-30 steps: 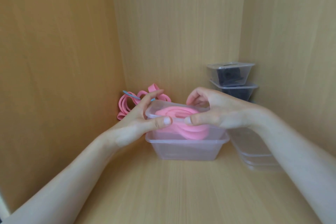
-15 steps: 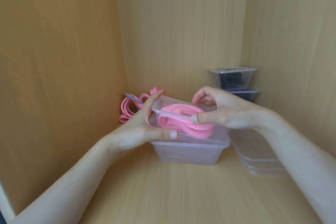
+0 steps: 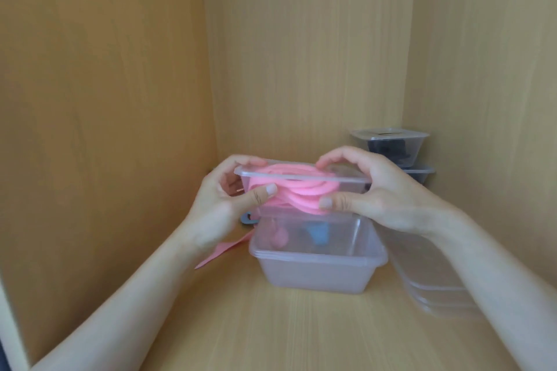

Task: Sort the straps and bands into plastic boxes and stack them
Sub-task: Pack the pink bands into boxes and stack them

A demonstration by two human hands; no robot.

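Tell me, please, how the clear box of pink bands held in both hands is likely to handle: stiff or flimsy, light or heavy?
Probably light: the left hand and right hand hold the clear box by fingers and thumbs. Its thin, see-through walls may flex if squeezed. The coiled pink bands look soft, so they could shift if it tilts.

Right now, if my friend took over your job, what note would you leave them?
Left hand and right hand both hold the pink-band box in the air above a clear box on the shelf.
Done: two black-strap boxes stacked at back right.
Left: stack this one, then box the loose pink band by the left wall.
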